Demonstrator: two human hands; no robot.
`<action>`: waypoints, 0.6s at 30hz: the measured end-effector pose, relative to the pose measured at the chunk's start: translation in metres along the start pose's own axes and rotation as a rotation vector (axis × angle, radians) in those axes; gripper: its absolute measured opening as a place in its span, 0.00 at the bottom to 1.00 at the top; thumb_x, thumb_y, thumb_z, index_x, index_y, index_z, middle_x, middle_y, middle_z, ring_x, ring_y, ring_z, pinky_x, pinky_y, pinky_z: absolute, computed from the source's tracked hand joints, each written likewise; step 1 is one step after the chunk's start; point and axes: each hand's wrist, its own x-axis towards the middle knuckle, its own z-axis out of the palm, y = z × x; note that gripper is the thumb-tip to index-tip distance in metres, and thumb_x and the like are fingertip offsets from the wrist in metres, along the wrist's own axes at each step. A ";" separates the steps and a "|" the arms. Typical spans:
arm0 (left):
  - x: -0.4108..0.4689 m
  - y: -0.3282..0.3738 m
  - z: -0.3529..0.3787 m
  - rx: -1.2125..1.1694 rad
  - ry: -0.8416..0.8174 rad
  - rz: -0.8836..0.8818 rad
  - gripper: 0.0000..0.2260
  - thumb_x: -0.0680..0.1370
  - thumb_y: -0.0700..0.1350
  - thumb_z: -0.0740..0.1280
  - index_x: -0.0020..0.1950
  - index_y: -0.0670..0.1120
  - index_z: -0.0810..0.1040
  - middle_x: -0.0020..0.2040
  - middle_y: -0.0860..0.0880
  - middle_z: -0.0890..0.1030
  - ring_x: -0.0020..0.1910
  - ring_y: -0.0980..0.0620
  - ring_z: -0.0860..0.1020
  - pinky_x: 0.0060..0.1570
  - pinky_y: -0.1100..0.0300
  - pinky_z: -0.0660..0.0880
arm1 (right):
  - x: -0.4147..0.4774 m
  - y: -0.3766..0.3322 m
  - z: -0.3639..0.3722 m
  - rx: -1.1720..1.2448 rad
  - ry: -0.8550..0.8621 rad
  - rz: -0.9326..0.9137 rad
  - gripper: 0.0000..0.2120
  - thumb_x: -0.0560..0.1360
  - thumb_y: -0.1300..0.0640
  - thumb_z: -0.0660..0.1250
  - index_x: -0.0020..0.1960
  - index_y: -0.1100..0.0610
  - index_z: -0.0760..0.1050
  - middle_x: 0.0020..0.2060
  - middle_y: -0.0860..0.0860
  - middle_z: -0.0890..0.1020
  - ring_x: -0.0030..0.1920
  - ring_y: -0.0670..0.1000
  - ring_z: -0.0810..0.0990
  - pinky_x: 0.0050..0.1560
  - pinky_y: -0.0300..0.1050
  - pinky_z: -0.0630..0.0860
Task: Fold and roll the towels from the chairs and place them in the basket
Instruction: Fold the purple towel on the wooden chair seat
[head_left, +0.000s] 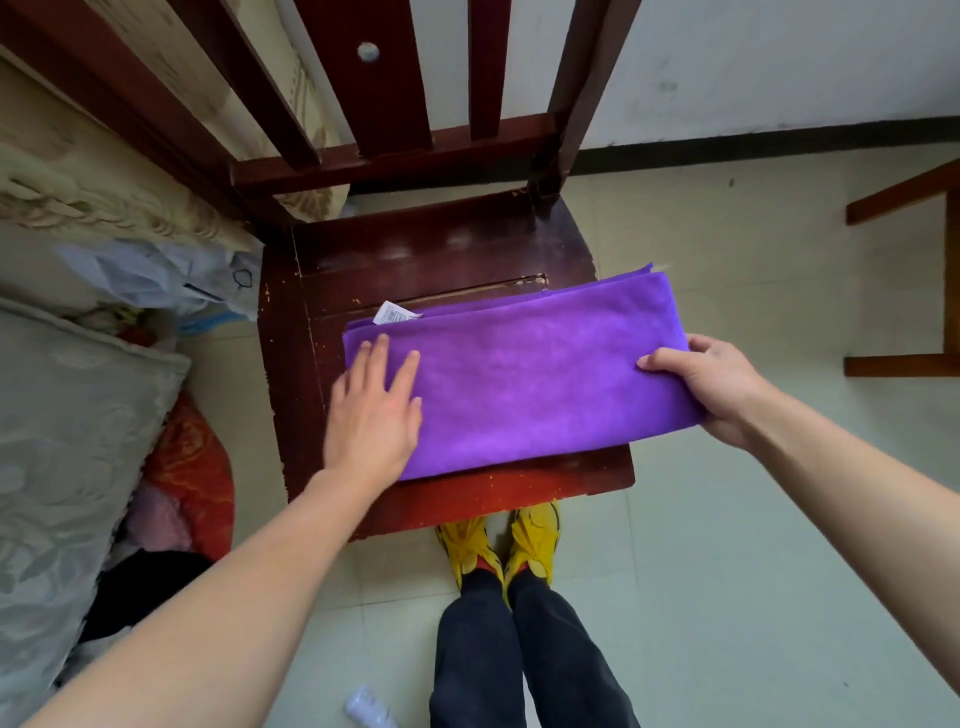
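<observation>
A purple towel (524, 374), folded into a long band, lies across the seat of a dark wooden chair (415, 260). Its right end hangs past the seat's edge, and a white label (396, 314) sticks out at its far left corner. My left hand (371, 410) rests flat on the towel's left end with the fingers spread. My right hand (709, 387) grips the right end, thumb on top and fingers underneath. No basket is in view.
A bed with patterned bedding (67, 415) and a plastic bag (156, 280) lie to the left. Part of a second wooden chair (904, 280) stands at the right. My feet in yellow slippers (498, 545) stand before the chair on a tiled floor. A white bottle (369, 709) lies near them.
</observation>
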 end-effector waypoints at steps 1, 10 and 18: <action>-0.001 -0.008 -0.003 -0.007 -0.010 -0.028 0.25 0.77 0.47 0.66 0.73 0.44 0.68 0.75 0.37 0.64 0.73 0.36 0.64 0.65 0.42 0.67 | -0.009 -0.009 0.003 0.019 -0.083 0.007 0.11 0.71 0.67 0.70 0.53 0.60 0.77 0.44 0.56 0.84 0.36 0.51 0.83 0.35 0.40 0.79; -0.022 -0.048 -0.016 -0.238 0.030 -0.266 0.20 0.76 0.42 0.66 0.67 0.40 0.74 0.68 0.38 0.71 0.64 0.36 0.71 0.60 0.43 0.71 | -0.062 -0.018 0.128 -0.501 -0.195 -0.397 0.22 0.67 0.60 0.73 0.58 0.52 0.69 0.39 0.52 0.84 0.42 0.56 0.83 0.48 0.54 0.80; -0.053 -0.083 -0.007 -0.345 0.080 -0.431 0.15 0.77 0.42 0.65 0.63 0.42 0.77 0.60 0.40 0.75 0.58 0.38 0.74 0.55 0.46 0.72 | -0.057 0.030 0.229 -0.959 -0.112 -0.530 0.23 0.73 0.58 0.66 0.65 0.56 0.61 0.49 0.60 0.79 0.49 0.65 0.77 0.42 0.50 0.68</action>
